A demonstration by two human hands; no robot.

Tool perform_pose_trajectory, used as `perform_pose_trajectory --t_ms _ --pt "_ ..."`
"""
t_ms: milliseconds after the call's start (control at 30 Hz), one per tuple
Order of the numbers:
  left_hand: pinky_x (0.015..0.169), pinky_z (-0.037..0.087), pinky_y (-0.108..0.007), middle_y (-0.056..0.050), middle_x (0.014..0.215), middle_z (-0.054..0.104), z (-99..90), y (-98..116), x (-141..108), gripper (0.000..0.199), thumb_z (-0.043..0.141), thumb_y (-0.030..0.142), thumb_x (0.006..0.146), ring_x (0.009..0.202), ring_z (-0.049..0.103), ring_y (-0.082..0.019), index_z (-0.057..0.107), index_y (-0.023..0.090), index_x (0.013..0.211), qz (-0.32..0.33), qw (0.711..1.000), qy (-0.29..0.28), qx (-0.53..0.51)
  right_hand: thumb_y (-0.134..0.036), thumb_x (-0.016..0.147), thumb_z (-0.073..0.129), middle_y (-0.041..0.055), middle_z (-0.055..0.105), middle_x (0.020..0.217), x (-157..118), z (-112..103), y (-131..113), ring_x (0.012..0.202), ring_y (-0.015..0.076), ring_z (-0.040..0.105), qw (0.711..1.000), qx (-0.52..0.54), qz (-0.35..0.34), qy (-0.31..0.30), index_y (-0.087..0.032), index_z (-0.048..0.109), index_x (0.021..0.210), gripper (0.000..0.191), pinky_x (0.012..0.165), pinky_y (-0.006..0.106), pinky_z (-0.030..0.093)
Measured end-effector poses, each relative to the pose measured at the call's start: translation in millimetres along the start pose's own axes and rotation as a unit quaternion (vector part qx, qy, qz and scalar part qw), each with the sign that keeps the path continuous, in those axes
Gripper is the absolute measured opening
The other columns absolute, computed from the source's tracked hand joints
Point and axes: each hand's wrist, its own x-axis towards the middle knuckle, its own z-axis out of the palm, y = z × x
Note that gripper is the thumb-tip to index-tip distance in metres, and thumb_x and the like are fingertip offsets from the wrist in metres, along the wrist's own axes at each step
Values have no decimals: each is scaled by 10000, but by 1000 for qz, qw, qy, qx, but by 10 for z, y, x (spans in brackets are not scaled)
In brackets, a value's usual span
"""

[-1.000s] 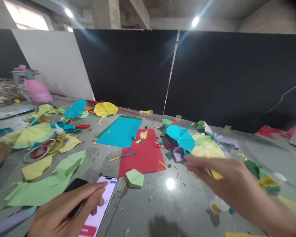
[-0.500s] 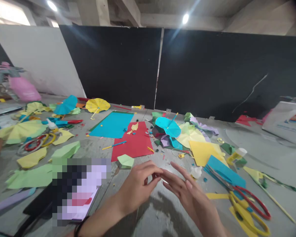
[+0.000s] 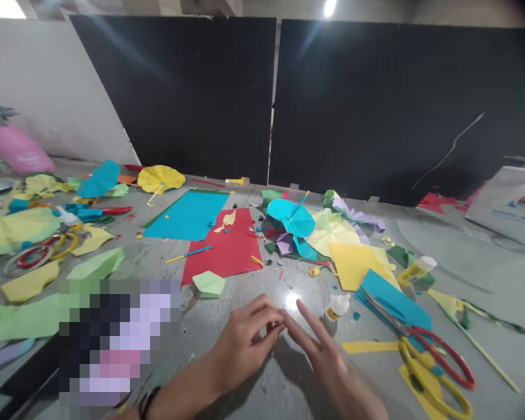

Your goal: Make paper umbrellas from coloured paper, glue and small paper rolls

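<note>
My left hand (image 3: pixel 249 338) is in front of me over the grey table, its thumb and fingers closed in a pinch. That pinch meets a fingertip of my right hand (image 3: pixel 332 361); whether anything small lies between them I cannot make out. My right hand has its fingers stretched out and spread, holding nothing visible. Just beyond it stands a small white glue bottle (image 3: pixel 338 307). A pale green paper scrap (image 3: pixel 209 284) lies beyond my left hand, by a red paper sheet (image 3: pixel 223 251). To the right, red-handled scissors (image 3: pixel 448 353) and yellow-handled scissors (image 3: pixel 441 382) overlap.
A pixelated device (image 3: pixel 114 344) lies at left among paper pieces. Blue paper (image 3: pixel 188 213), a blue paper umbrella (image 3: pixel 291 217) and a yellow umbrella (image 3: pixel 161 178) are farther back. A glue stick (image 3: pixel 417 270) lies at right. A black panel (image 3: pixel 376 105) closes off the back.
The view has tilted down and turned a little right. My left hand still pinches at my right fingertip, and my right fingers are spread a bit wider.
</note>
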Motion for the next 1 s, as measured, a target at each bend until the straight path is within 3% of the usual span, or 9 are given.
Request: perform_pose_trajectory --t_ms 133,200,267,333,433,633,1000 --pt "657 478 -246 -45 903 664 -23 -6 -43 178 513 77 993 733 644 -150 647 189 1024 49 993 -39 100 -869 816 557 111 343 1692 18 -43 112 1602 317 223 998 22 -12 -55 -342 321 1636 1003 1293 559 121" --pt "679 498 -284 -51 912 672 -21 20 -38 175 462 91 1003 770 678 -189 603 193 1021 81 976 -58 194 -859 819 563 101 287 1717 2 -52 144 1613 302 192 998 35 -8 -54 -343 276 1650 1019 1300 535 104" --pt "660 507 -306 -50 900 670 -7 48 -30 181 415 94 998 746 684 -206 560 202 1009 93 961 -67 250 -857 814 576 84 260 1732 -10 -64 175 1620 300 165 997 49 12 -62 -350 278 1649 1021 1303 537 86" --pt "631 505 -309 -43 886 657 12 61 -29 187 396 80 970 716 678 -208 524 211 1007 81 959 -77 260 -877 757 629 98 296 1721 1 -77 217 1619 324 163 995 52 30 -76 -331 385 1612 1043 1300 567 59" --pt "604 480 -285 -18 864 625 36 39 -45 193 413 59 914 676 651 -183 475 232 971 41 972 -82 218 -883 705 672 132 337 1702 59 -88 293 1623 340 140 994 54 42 -88 -286 479 1561 1061 1296 571 3" --pt "569 377 -227 34 788 504 43 -29 -71 175 440 69 907 620 522 -121 427 241 878 -24 995 -66 72 -947 662 629 156 349 1692 110 -54 306 1604 345 218 993 74 27 -91 -295 279 1651 1236 1292 556 65" --pt "568 339 -202 41 804 472 32 -54 -67 203 444 44 885 625 459 -99 405 243 885 -24 998 -55 -23 -916 794 519 97 451 1644 69 -77 224 1592 312 275 995 62 -13 -74 -358 300 1641 1038 1290 567 72"
